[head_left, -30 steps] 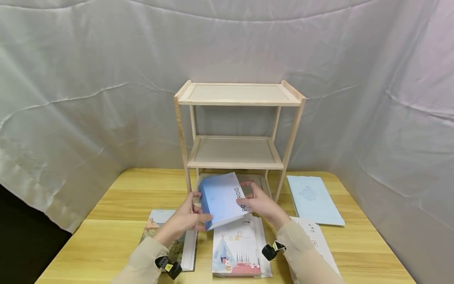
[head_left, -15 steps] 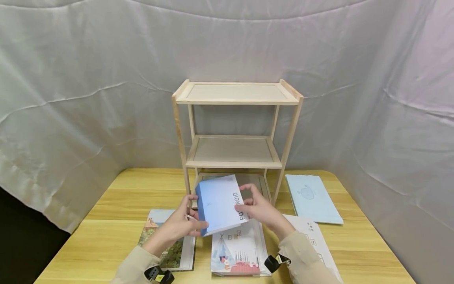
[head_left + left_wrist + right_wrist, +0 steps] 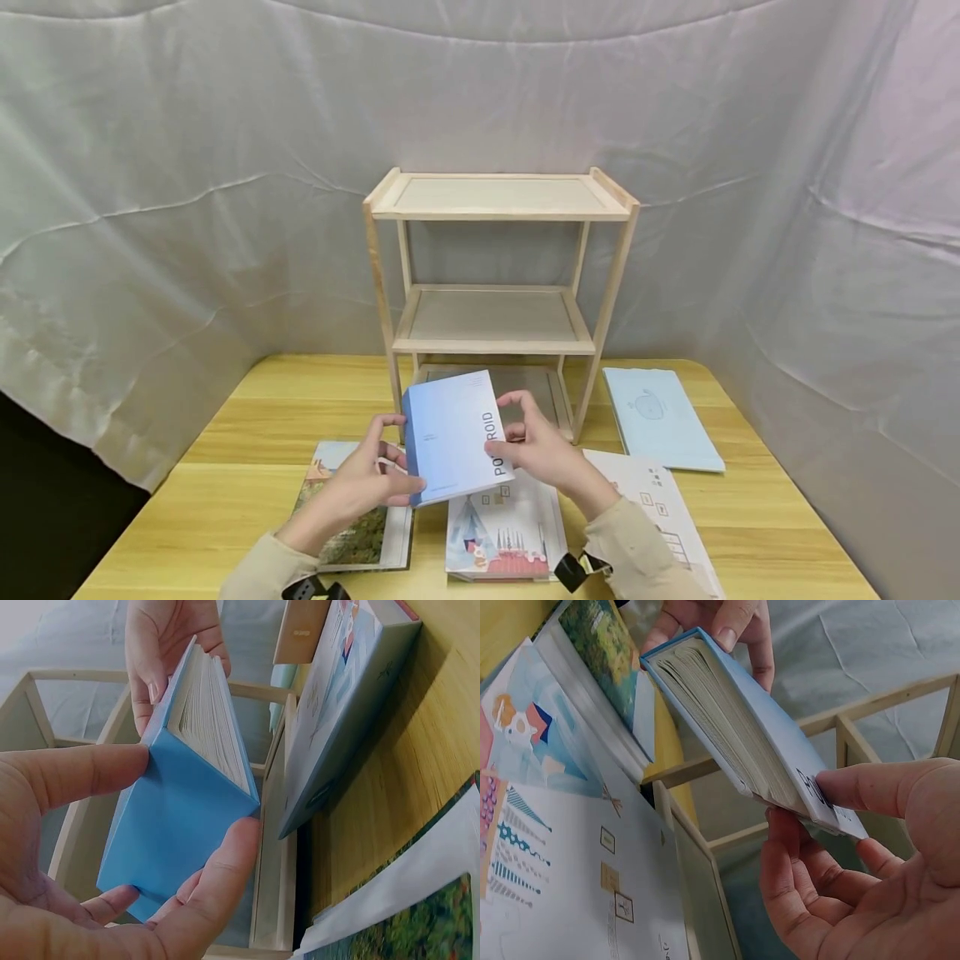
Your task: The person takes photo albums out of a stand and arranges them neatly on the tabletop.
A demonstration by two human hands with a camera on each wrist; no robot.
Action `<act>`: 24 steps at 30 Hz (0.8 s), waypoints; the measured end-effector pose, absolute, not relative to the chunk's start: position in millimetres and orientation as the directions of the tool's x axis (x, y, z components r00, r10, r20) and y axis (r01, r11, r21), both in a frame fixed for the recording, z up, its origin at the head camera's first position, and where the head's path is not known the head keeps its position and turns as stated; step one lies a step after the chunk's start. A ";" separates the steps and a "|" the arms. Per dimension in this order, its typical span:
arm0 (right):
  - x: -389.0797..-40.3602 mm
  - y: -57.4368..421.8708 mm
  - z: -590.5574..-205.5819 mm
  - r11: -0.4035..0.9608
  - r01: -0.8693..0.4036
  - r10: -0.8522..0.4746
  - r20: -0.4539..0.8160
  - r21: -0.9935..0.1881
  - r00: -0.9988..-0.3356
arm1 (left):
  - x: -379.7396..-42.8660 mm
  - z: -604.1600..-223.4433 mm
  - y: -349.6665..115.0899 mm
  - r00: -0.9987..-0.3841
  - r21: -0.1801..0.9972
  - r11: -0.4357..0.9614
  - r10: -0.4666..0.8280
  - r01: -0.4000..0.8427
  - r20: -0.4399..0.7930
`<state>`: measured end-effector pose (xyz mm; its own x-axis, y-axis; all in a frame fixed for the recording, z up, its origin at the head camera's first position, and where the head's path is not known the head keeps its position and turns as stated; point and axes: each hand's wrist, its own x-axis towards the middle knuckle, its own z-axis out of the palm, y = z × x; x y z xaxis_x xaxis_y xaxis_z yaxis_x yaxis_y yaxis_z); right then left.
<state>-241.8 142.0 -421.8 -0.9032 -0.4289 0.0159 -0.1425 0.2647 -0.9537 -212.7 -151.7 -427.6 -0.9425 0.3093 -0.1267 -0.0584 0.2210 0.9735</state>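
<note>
A thick blue-and-white photo album (image 3: 450,437) with a blue spine and dark lettering is held tilted in the air between both hands. My left hand (image 3: 360,479) grips its spine side, thumb on the near corner and fingers round the far part, as the blue spine (image 3: 180,817) shows in the left wrist view. On the opposite side my right hand (image 3: 547,446) pinches the lettered edge, thumb on the cover and fingers beneath. Page edges (image 3: 727,712) show in the right wrist view. Below the album lies a white album with a tent picture (image 3: 502,542), partly hidden.
A three-level wooden shelf (image 3: 495,346) stands behind the hands. On the table (image 3: 247,467) lie a landscape-covered book (image 3: 360,533) at left, a white book (image 3: 660,508) under the right forearm, and a pale blue book (image 3: 663,421) at right. Grey cloth (image 3: 495,92) hangs around.
Both hands have shifted slightly left with the album. Its front cover has turned more toward the head camera. The other books stay in place.
</note>
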 end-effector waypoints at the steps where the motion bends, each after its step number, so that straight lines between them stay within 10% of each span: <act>1: -241.7 140.7 -421.9 0.264 -0.147 -0.431 0.020 -0.953 -0.902 | -212.0 -427.1 -152.7 -0.943 0.973 0.224 0.308 -0.056 -0.125; 24: -229.2 104.7 -426.8 0.244 -0.188 -0.410 0.075 -0.951 -0.909 | -198.5 -432.3 -176.5 -0.980 0.907 0.418 0.199 0.061 -0.026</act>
